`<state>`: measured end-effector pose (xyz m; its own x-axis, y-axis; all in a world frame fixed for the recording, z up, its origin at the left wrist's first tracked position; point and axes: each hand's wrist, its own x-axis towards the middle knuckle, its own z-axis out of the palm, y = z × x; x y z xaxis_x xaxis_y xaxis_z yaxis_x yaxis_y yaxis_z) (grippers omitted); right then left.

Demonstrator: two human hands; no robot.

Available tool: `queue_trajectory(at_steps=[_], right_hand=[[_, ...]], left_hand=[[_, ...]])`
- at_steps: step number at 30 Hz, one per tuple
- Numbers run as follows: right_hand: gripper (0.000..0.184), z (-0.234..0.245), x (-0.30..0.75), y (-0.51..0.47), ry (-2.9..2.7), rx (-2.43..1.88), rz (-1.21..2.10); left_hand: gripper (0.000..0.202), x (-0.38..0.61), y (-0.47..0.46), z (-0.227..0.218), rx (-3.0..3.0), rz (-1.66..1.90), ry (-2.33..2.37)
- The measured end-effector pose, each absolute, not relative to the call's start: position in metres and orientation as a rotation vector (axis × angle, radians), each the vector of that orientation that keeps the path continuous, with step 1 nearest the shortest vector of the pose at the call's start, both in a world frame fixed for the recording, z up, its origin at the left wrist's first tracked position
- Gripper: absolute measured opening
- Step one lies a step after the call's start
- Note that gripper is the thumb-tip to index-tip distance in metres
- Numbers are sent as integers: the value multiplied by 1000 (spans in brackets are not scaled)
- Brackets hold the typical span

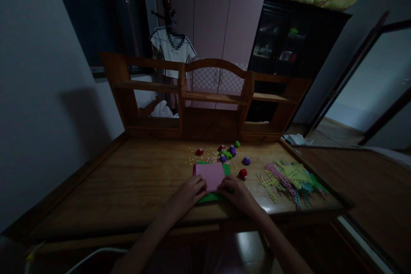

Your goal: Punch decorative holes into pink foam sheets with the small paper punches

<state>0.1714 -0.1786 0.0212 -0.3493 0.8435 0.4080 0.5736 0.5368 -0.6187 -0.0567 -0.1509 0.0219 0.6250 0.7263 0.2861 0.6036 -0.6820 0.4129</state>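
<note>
A pink sheet of paper (210, 175) lies on top of a green sheet (208, 198) near the front edge of the wooden desk (128, 184). My left hand (189, 192) rests at the pink sheet's left front corner with fingers curled onto it. My right hand (238, 192) rests at the right front corner, fingers bent on the paper edge. Both hands press or pinch the sheets; the light is dim. Several small round craft punches, among them a red one (243, 174) and a purple one (246, 160), stand just behind the paper.
A pile of punched paper strips (290, 177) in yellow, pink and green lies at the desk's right. Small paper bits are scattered around the punches. A wooden shelf hutch (208, 98) rises at the back. A dark cabinet (289, 47) stands behind.
</note>
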Motion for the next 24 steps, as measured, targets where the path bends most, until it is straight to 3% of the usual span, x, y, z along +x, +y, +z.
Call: queue_trajectory(at_steps=[17, 24], right_hand=[[24, 23, 175, -156, -2085, -1279, 680], [19, 24, 176, -152, -2141, -1329, 691]], left_hand=[[15, -49, -143, 18, 2587, 569, 1017], [17, -50, -135, 16, 2549, 511, 951]])
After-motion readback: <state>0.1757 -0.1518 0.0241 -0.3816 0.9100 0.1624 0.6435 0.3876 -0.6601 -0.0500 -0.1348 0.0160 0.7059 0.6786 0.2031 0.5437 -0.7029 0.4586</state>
